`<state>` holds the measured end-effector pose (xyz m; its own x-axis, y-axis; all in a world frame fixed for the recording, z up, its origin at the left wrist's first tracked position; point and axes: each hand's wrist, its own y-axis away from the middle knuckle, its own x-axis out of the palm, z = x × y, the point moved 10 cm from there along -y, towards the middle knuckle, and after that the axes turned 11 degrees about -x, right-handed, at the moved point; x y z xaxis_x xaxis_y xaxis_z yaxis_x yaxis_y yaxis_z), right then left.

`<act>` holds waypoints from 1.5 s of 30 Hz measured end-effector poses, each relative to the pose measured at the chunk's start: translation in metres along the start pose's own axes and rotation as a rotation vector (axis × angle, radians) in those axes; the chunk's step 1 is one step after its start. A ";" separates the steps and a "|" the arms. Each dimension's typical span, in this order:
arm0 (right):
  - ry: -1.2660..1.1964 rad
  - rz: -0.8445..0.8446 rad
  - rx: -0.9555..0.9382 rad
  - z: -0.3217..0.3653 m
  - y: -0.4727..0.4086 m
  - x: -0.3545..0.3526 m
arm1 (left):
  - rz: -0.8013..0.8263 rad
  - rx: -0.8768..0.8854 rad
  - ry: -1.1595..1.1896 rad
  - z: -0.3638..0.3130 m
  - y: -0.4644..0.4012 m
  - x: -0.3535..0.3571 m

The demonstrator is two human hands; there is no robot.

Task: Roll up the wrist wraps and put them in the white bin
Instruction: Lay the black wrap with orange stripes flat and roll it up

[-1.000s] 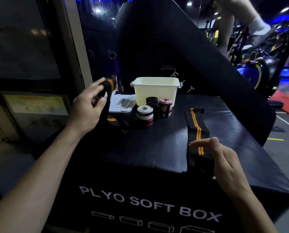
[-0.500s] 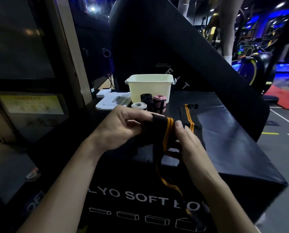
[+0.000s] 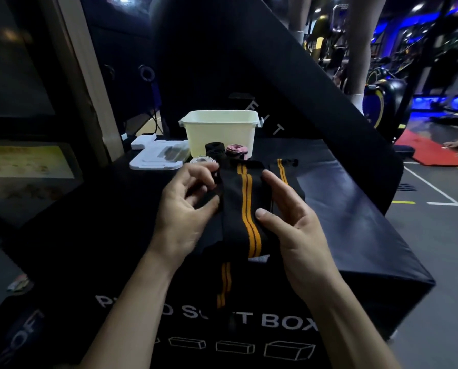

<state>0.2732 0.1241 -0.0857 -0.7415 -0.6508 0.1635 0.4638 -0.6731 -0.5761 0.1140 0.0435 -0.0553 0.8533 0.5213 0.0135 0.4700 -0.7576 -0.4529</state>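
A black wrist wrap with two orange stripes [image 3: 245,206] is stretched between both my hands above the black plyo box. My left hand [image 3: 188,206] pinches its left edge with curled fingers. My right hand [image 3: 289,222] holds its right edge between thumb and fingers. The wrap's tail hangs down over the box front. A second black-and-orange wrap [image 3: 285,171] lies flat on the box behind my right hand. The white bin [image 3: 221,134] stands at the back of the box. In front of the bin stand rolled wraps: a white one [image 3: 201,160], a black one [image 3: 214,149] and a pink one [image 3: 237,149].
A white lid or tray [image 3: 156,158] lies left of the bin. A tall black pad [image 3: 249,75] leans behind the box. On the right is the gym floor with an exercise bike [image 3: 382,94], a red mat [image 3: 435,153] and other people.
My left hand brought the wrap from the back left to the middle and my right hand joined it. The wrap is now spread flat between both hands.
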 end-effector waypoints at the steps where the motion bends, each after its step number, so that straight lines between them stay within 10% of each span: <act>1: 0.014 -0.004 -0.020 0.002 -0.001 0.001 | -0.022 -0.074 0.056 0.011 0.002 -0.003; 10: 0.085 -0.020 -0.158 0.032 -0.049 0.001 | 0.328 -0.601 0.299 0.056 0.031 0.042; 22: 0.054 -0.226 0.037 0.032 -0.183 -0.047 | 0.414 -0.472 0.148 0.047 -0.012 0.074; 29: 0.007 -0.326 0.090 0.005 -0.226 -0.084 | 0.389 -0.567 0.457 0.059 -0.029 0.096; 41: 0.460 -0.102 0.629 -0.154 -0.193 -0.177 | 0.388 -0.745 0.441 0.102 -0.046 0.127; 45: 0.324 -0.091 0.479 -0.146 -0.227 -0.169 | 0.355 -0.730 0.504 0.104 -0.054 0.123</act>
<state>0.2227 0.4376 -0.0993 -0.8640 -0.4931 -0.1018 0.5031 -0.8541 -0.1323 0.1700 0.1895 -0.1219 0.8901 0.1123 0.4416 0.0442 -0.9859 0.1616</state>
